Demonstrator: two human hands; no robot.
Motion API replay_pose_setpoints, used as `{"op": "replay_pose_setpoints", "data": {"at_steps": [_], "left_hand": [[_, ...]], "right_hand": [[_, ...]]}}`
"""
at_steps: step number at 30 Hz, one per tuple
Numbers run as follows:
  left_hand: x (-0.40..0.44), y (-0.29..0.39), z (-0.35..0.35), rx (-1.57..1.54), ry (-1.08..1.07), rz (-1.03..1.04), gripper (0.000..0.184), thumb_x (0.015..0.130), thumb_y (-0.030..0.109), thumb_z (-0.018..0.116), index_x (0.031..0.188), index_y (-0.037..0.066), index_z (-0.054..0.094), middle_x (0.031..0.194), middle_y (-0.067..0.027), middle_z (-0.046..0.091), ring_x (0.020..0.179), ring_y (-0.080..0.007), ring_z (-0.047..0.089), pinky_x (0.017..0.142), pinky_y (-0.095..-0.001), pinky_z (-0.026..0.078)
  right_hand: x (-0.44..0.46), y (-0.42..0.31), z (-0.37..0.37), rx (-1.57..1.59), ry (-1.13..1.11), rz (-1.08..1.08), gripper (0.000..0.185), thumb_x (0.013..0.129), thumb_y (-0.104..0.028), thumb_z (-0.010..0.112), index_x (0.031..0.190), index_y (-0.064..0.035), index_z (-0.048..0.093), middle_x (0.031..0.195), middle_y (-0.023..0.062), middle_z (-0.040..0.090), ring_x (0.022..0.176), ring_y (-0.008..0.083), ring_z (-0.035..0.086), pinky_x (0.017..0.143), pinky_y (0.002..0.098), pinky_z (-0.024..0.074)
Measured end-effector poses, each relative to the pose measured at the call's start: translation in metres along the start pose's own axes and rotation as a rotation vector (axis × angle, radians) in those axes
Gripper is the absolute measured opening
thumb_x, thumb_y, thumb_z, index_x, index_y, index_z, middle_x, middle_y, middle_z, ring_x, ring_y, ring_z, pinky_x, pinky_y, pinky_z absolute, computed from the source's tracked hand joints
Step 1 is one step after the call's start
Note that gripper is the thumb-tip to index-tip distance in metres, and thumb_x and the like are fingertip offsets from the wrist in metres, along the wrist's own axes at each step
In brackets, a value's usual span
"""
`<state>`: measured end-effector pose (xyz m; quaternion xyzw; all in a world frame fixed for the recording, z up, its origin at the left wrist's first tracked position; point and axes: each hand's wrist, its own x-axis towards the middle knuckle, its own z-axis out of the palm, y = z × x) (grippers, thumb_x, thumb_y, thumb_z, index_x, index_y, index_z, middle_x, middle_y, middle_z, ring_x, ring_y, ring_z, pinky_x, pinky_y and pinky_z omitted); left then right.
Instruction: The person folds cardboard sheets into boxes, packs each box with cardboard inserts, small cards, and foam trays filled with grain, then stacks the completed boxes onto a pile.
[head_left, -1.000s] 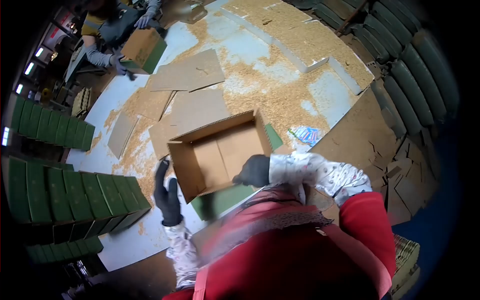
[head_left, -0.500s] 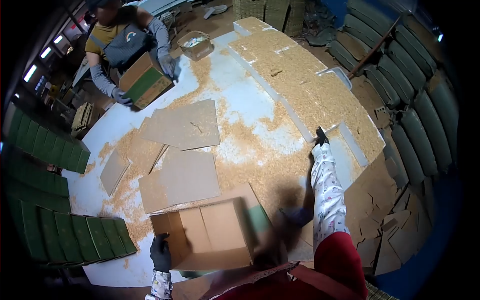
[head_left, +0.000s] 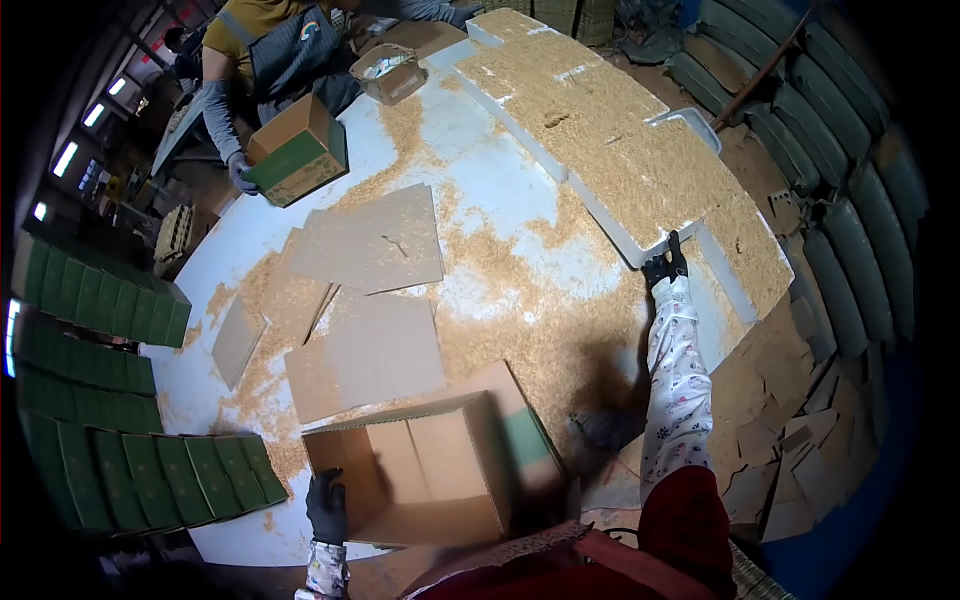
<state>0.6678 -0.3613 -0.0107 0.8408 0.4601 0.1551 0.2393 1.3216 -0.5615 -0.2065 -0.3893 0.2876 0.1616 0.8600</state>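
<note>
An open-topped cardboard box (head_left: 425, 458) sits tilted at the near side of the table, its bare brown inside facing me. My left hand (head_left: 326, 506), in a dark glove, is closed on the box's left wall. Stretched out to the right, my right hand (head_left: 665, 262), also gloved, is at the near corner of a white tray (head_left: 612, 226) filled with tan shavings. Its fingers are closed around the tray's edge, partly hiding the corner. Beside it, another white tray wall (head_left: 725, 274) borders more shavings.
Flat cardboard sheets (head_left: 370, 240) lie on the shavings-strewn white table (head_left: 490, 200). Green boxes (head_left: 150, 480) stand in rows at left. Across the table, a co-worker's gloved hand (head_left: 240, 174) holds a green-sided box (head_left: 300, 165) near a small basket (head_left: 388, 75). Grey-green sacks (head_left: 835, 270) are stacked at right.
My right hand has moved slightly and now grips the tray's corner. The co-worker has taken one hand off the green-sided box and reaches toward the far trays. My view has shifted a little.
</note>
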Motion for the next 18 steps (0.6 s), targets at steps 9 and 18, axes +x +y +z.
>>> {"op": "replay_pose_setpoints", "data": {"at_steps": [9,18], "left_hand": [[0.005,0.009,-0.007,-0.053,-0.029,-0.052,0.025,0.075,-0.001,0.051,0.098,0.005,0.059,0.094,-0.0134,0.060,0.089,-0.0300,0.058,0.076,-0.0349,0.046],[-0.019,-0.012,-0.021,-0.064,-0.053,0.041,0.030,0.075,0.003,0.054,0.105,0.008,0.056,0.110,-0.0177,0.054,0.110,-0.0303,0.049,0.092,-0.0374,0.039]], "right_hand": [[0.051,0.022,0.004,-0.347,-0.003,-0.273,0.111,0.055,-0.016,0.080,0.139,-0.0097,0.008,0.140,0.0125,0.024,0.121,0.0266,0.035,0.098,0.0365,0.0323],[-0.227,0.024,0.005,-0.289,-0.823,0.011,0.060,0.079,-0.024,0.052,0.134,-0.0164,0.031,0.125,0.0158,0.047,0.108,0.0343,0.051,0.088,0.0606,0.0374]]}}
